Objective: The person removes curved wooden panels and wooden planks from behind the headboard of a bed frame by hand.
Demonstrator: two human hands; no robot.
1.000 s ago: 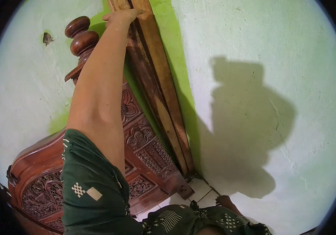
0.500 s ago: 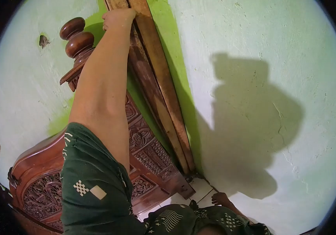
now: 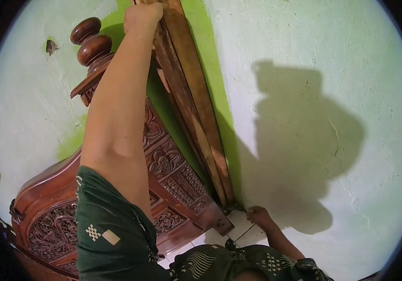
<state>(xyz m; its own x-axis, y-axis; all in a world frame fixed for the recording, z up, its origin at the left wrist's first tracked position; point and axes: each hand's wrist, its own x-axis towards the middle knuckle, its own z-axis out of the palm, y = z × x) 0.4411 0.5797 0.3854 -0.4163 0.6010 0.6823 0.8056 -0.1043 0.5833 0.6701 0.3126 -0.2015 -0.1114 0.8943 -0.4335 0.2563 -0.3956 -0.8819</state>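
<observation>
At the top of the head view, my left hand [image 3: 143, 18] is closed around the upper part of a long wooden plank [image 3: 176, 77]. A second, lighter plank [image 3: 199, 89] leans close beside it, and both run down to the floor corner. Part of another dark wooden piece shows behind them. Low in the view, my right hand [image 3: 260, 217] is beside the lower ends of the planks, apart from them, its fingers loosely bent with nothing visible in them.
A carved reddish-brown wooden panel [image 3: 175, 175] with a turned post [image 3: 94, 49] leans at the left, partly behind my left arm. The green and white wall [image 3: 276, 42] rises behind and to the right, carrying my shadow. White floor tiles [image 3: 242, 227] show near the corner.
My left hand has closed on the plank, which has shifted, showing more of the dark piece behind. My right hand has risen and come nearer the planks' lower ends.
</observation>
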